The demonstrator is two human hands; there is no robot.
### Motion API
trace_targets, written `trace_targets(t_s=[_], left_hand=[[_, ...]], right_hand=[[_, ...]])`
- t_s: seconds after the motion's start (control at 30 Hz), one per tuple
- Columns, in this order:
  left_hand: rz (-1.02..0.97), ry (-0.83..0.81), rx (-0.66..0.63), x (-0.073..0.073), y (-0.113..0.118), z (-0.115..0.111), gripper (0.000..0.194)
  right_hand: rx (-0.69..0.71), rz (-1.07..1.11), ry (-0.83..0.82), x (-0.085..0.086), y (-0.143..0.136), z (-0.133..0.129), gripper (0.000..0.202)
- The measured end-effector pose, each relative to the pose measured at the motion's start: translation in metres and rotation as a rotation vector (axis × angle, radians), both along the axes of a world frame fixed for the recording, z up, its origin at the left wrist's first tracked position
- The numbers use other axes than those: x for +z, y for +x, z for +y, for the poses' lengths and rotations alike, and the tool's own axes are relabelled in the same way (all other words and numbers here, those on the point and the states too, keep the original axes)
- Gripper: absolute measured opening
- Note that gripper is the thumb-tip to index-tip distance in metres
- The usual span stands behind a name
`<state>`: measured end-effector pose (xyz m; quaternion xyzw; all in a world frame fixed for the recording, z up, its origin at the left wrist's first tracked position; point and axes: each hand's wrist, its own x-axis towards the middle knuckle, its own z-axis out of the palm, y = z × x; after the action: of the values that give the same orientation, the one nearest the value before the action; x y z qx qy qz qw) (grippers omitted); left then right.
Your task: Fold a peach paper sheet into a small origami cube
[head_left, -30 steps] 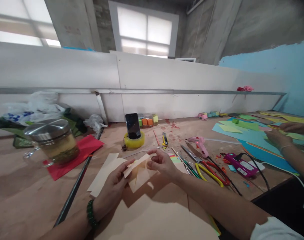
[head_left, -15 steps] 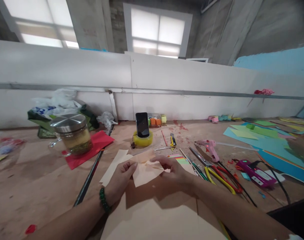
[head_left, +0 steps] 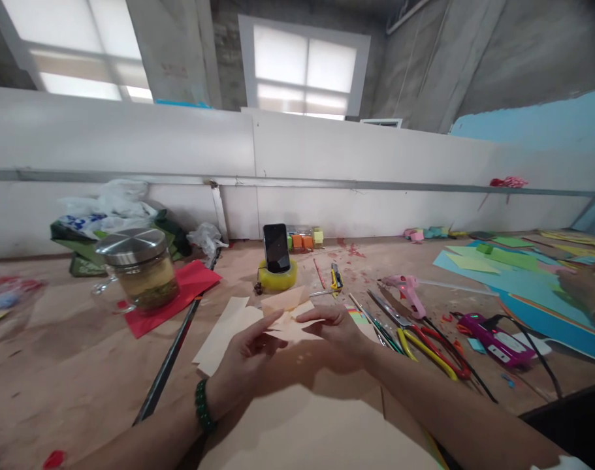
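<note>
A piece of folded cream paper (head_left: pixel 288 303) is held up over the table's middle, one flap standing and tilted away from me. My left hand (head_left: pixel 251 349), with a green bead bracelet at its wrist, is closed at the paper's left side, thumb and forefinger on it. From the right, my right hand (head_left: pixel 339 331) pinches the paper near its centre, the thumb mostly hidden. Below both hands lies a large cream sheet (head_left: pixel 297 431). Cream paper strips (head_left: pixel 221 333) rest beside my left hand.
Scissors (head_left: pixel 424 352), a pink glue gun (head_left: pixel 405 290) and a purple device with a cord (head_left: pixel 496 341) lie right. A glass mug (head_left: pixel 143 274) stands on red paper at left. A phone (head_left: pixel 276 248) leans in a tape roll (head_left: pixel 277 277). Another person's hand (head_left: pixel 584 287) is far right.
The paper's near flap, which hung towards me, no longer shows; the paper looks flatter and tipped away. My left hand has turned, its fingers now bent underneath. The view has shifted slightly.
</note>
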<state>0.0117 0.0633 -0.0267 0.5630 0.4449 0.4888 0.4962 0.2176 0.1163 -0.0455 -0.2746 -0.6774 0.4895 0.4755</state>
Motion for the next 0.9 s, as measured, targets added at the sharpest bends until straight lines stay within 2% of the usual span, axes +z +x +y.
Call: trace_targets(t_s=[0.13, 0.33, 0.43, 0.53, 0.6, 0.7, 0.8, 0.83, 0.9], left_hand=[[0.011, 0.019, 0.016, 0.0, 0.0, 0.001, 0.031], [-0.034, -0.078, 0.022, 0.001, -0.001, 0.0, 0.036], [-0.031, -0.083, 0.041, 0.003, 0.001, 0.0, 0.035], [-0.111, -0.079, 0.088, 0.003, 0.004, 0.001, 0.034], [-0.186, -0.072, 0.124, 0.003, 0.006, 0.002, 0.039], [-0.263, -0.104, 0.168, 0.003, 0.006, 0.004, 0.059], [-0.259, -0.178, 0.164, 0.004, 0.005, 0.003, 0.08], [-0.247, -0.203, 0.138, 0.005, 0.005, 0.003, 0.083], [-0.198, -0.245, 0.061, 0.006, 0.006, 0.001, 0.073]], right_hand=[[0.032, -0.008, -0.001, 0.001, -0.003, -0.003, 0.016], [0.059, 0.013, -0.084, 0.003, -0.007, -0.003, 0.026], [0.05, 0.026, -0.15, 0.002, -0.01, -0.004, 0.031], [0.027, 0.116, -0.24, 0.0, -0.013, -0.004, 0.04], [0.019, 0.135, -0.268, 0.0, -0.013, -0.004, 0.045], [0.005, 0.11, -0.261, 0.001, -0.013, -0.005, 0.049], [0.004, 0.128, -0.239, 0.002, -0.013, -0.008, 0.067], [0.011, 0.134, -0.236, 0.002, -0.014, -0.008, 0.071], [0.016, 0.132, -0.234, 0.001, -0.014, -0.01, 0.078]])
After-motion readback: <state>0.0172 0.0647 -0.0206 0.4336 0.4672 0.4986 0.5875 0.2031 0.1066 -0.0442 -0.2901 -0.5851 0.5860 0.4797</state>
